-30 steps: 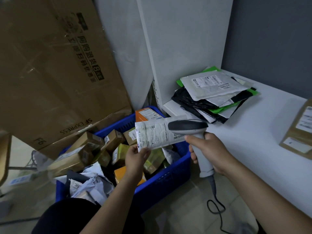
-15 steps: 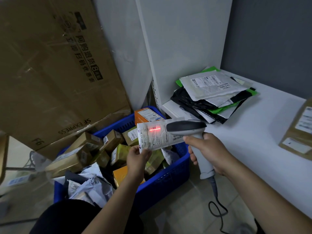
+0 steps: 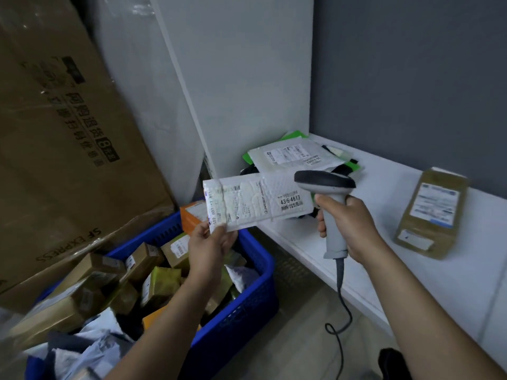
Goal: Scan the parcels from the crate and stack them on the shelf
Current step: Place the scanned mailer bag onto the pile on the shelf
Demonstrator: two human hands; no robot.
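My left hand (image 3: pixel 211 242) pinches the lower left corner of a white bubble mailer (image 3: pixel 255 202) with printed labels, held flat above the blue crate (image 3: pixel 247 303). My right hand (image 3: pixel 348 223) grips the handle of a grey barcode scanner (image 3: pixel 326 187), whose dark head sits at the mailer's right end. No red scan line shows on the label. The crate below holds several brown, green and orange boxes and grey bags. On the white shelf (image 3: pixel 411 270) lies a pile of flat mailers (image 3: pixel 299 157) in the back corner.
A brown taped parcel (image 3: pixel 430 212) lies on the shelf at the right. A large cardboard box (image 3: pixel 68 149) leans behind the crate at the left. The scanner's cable (image 3: pixel 341 311) hangs down to the tiled floor. A white upright panel (image 3: pixel 241 91) stands behind the pile.
The red scan line seen half a second ago is gone. My left hand has carried the mailer up and to the right, toward the shelf, and the scanner head now points away from the label.
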